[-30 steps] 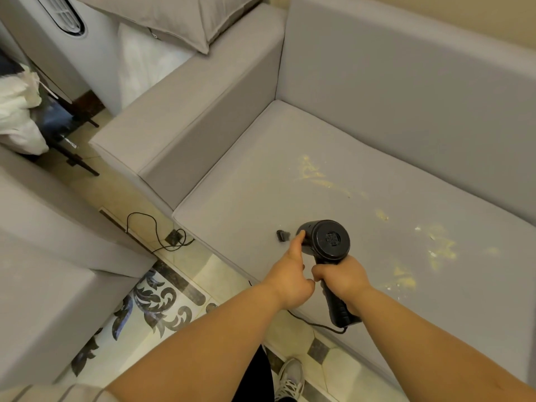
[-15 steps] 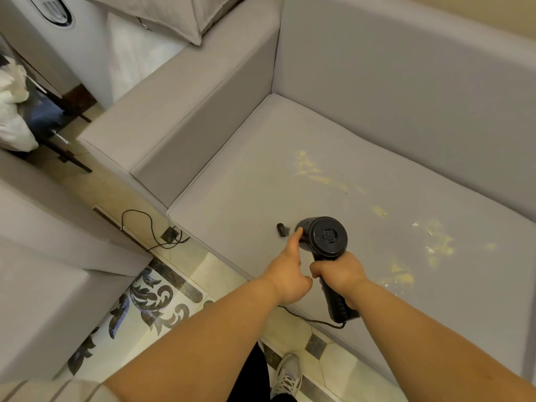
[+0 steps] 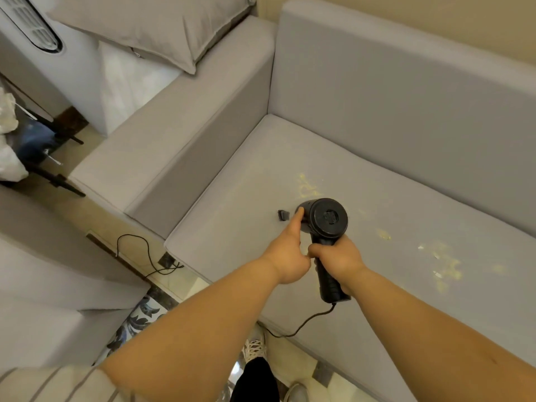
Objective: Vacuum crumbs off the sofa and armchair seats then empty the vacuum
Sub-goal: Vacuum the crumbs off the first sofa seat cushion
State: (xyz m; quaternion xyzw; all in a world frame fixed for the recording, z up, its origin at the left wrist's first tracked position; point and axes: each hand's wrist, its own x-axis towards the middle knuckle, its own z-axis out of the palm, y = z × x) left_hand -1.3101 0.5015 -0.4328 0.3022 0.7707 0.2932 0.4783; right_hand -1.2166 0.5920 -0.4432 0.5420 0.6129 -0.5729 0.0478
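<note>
A black handheld vacuum [image 3: 327, 220] hovers over the grey sofa seat [image 3: 249, 224], its round rear end facing me. My right hand [image 3: 339, 256] grips its handle. My left hand [image 3: 287, 253] holds the left side of the barrel, thumb pressed up against the body. A small black piece [image 3: 282, 215] lies on the seat just left of the vacuum. Yellowish crumbs [image 3: 309, 185] lie just beyond the vacuum, and more crumbs [image 3: 443, 259] are scattered to the right. The nozzle is hidden behind the body.
The vacuum's black cord [image 3: 301, 323] drops over the seat's front edge to the tiled floor. Another cable [image 3: 145, 253] loops on the floor. The sofa armrest [image 3: 174, 140] rises left, with a grey cushion [image 3: 150, 21] behind it. A grey armchair [image 3: 43, 285] stands at lower left.
Both hands and the vacuum have moved a little farther over the seat, closer to the nearest crumb patch. The grips are unchanged.
</note>
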